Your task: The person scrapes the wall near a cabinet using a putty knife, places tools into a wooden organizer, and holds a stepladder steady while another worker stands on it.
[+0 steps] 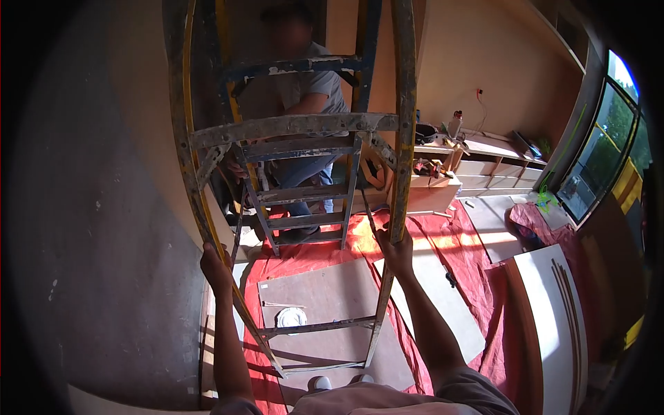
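Note:
A paint-spattered stepladder (297, 128) with yellow side rails stands upright right in front of me. My left hand (217, 268) is closed around its left rail, and my right hand (396, 250) grips the right rail at about the same height. Behind the rungs is another person (315, 97) in a grey shirt and jeans, partly hidden by the ladder. That person's hand (235, 168) is by the ladder's far left side. Below, the near bottom rung (318, 326) crosses above a board on the floor, just ahead of my shoes.
Red sheeting (325, 252) and a large flat board (332, 290) cover the floor, with a white round item (291, 317) on the board. Pale panels (546, 304) lie to the right. A low wooden cabinet (432, 194) holds tools and a bottle (455, 123). A dark wall (104, 207) rises at left.

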`<state>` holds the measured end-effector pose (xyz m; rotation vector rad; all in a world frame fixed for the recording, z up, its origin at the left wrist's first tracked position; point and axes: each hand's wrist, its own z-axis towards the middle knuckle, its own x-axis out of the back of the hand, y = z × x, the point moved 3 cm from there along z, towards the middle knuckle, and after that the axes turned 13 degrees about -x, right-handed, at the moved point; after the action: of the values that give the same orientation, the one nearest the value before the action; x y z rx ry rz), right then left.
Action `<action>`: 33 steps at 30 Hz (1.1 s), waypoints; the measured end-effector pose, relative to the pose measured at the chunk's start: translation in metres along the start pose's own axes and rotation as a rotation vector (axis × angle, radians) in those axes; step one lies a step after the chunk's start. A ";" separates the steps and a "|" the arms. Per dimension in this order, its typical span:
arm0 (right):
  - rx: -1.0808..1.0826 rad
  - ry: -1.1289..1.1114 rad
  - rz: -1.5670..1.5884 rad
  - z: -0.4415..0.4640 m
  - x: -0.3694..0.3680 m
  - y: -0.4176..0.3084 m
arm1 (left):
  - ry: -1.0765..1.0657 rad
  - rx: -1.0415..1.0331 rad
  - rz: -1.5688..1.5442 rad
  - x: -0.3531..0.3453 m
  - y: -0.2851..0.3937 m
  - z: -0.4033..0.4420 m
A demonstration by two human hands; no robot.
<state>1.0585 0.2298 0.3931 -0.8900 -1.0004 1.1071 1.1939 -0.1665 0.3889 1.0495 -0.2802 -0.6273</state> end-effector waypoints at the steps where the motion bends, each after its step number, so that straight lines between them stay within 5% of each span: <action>1: 0.006 0.001 0.010 -0.001 0.001 -0.002 | 0.006 -0.002 0.011 -0.001 0.001 0.001; 15: -0.022 -0.098 0.043 0.000 0.005 -0.009 | 0.015 -0.009 0.229 -0.003 0.019 -0.006; 16: -0.012 -0.148 0.063 0.001 0.008 -0.004 | 0.158 0.038 0.299 -0.004 0.016 -0.017; 18: 0.003 -0.418 0.063 0.000 0.027 -0.007 | 0.207 -0.323 0.643 -0.015 0.046 -0.047; 20: 0.199 -0.519 0.101 -0.003 0.049 0.023 | 0.279 -0.384 0.674 -0.036 0.076 -0.092; 22: 0.222 -0.477 -0.018 -0.007 0.087 0.072 | 0.238 -0.426 0.625 -0.060 0.080 -0.130; 24: -0.211 -0.641 -0.115 -0.020 0.132 0.146 | 0.251 -0.496 0.676 -0.106 0.106 -0.153; 28: -0.581 -0.980 -0.757 -0.100 0.247 0.364 | 0.234 -0.696 0.663 -0.202 0.179 -0.182; 29: -0.508 -1.043 -0.845 -0.144 0.275 0.466 | 0.220 -0.732 0.637 -0.223 0.190 -0.182; 30: -0.417 -1.013 -0.929 -0.170 0.325 0.472 | 0.210 -0.768 0.605 -0.243 0.197 -0.181; 31: -0.546 -1.124 -0.862 -0.198 0.368 0.516 | 0.189 -0.738 0.606 -0.261 0.203 -0.179; 33: -0.928 -1.000 -0.923 -0.232 0.463 0.539 | 0.164 -0.665 0.602 -0.288 0.205 -0.172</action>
<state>1.1904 0.7807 -0.0942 -0.3626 -2.5409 0.1539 1.1227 0.2020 0.5057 0.3337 -0.2055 -0.0632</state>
